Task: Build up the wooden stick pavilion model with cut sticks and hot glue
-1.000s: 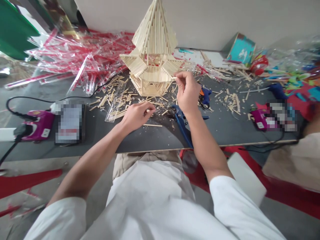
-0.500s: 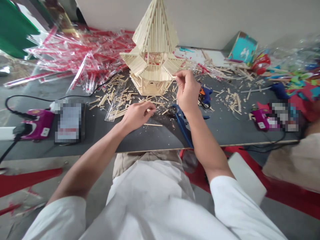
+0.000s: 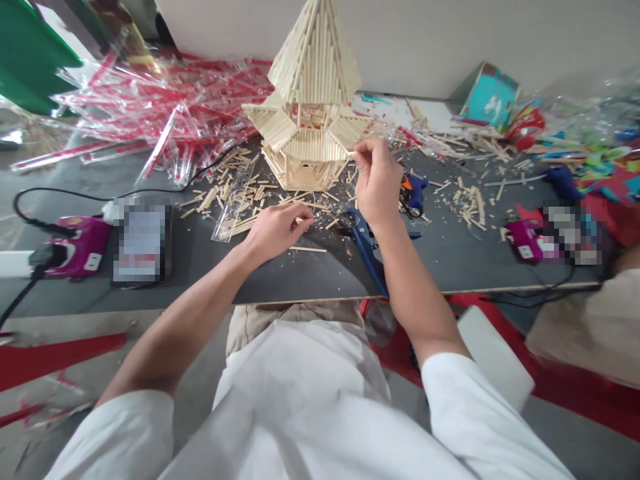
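A pagoda-like model (image 3: 315,67) built of pale wooden sticks stands upright on the dark table, with a tall pointed roof above a wider lower roof. At the front right corner of that lower roof, my right hand (image 3: 379,183) pinches thumb and forefinger on what looks like a small wooden stick; its pale end touches the model's edge. My left hand (image 3: 277,230) rests on the table in front of the model, fingers loosely curled and nothing visible in them. One thin stick (image 3: 309,249) lies just below it. Blue-handled cutters (image 3: 367,250) lie partly under my right forearm.
Cut stick pieces (image 3: 470,205) litter the table. Red and clear plastic wrappers (image 3: 170,107) heap at the left. A phone (image 3: 141,243), purple power socket (image 3: 83,247) and cable sit left. A blue glue gun (image 3: 416,191) is behind my right hand. Someone's arm (image 3: 627,260) shows far right.
The view has shifted very slightly. Both hands keep the same place and pose, my right still pinching at the model's lower roof corner.
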Demonstrator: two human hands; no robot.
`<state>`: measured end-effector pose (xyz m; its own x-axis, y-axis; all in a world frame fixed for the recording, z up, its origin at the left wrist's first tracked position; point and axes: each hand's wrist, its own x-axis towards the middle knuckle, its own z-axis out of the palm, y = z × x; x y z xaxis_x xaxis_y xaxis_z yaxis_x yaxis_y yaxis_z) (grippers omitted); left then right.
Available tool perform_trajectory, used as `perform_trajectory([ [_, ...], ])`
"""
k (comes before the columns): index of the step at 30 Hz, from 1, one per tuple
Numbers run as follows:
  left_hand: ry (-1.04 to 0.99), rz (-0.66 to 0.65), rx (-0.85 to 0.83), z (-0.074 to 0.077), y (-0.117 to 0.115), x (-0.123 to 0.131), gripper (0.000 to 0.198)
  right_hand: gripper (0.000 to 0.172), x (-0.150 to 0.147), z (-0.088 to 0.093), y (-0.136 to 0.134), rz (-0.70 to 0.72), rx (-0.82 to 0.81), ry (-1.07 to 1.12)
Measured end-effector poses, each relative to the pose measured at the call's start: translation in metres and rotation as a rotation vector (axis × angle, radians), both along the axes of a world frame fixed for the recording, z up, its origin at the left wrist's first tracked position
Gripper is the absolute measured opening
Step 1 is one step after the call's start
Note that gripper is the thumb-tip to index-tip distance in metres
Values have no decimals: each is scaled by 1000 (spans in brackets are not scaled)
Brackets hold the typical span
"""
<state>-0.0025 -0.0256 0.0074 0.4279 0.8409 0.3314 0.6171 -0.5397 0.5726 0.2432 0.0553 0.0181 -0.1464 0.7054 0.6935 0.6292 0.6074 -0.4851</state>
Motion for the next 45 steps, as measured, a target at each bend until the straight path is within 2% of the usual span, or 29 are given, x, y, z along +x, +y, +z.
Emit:
perform_trajectory([
  [12, 19, -2, -16, 0, 0, 0, 20, 40, -1, 4, -3, -45, 3, -30],
  [18, 31, -1, -14, 3, -1, 0, 19, 30, -6, 13, -9, -80, 25, -42],
  [29, 58, -15, -8, 2, -1, -1, 20, 23, -3, 16, -8, -12, -114, 25],
  [39, 68, -19, -20, 4, -1, -1, 20, 22, -5, 19, -9, -40, 68, -54],
  [45, 59, -18, -16, 4, -2, -1, 22, 20, -1, 17, -9, 71, 46, -20],
])
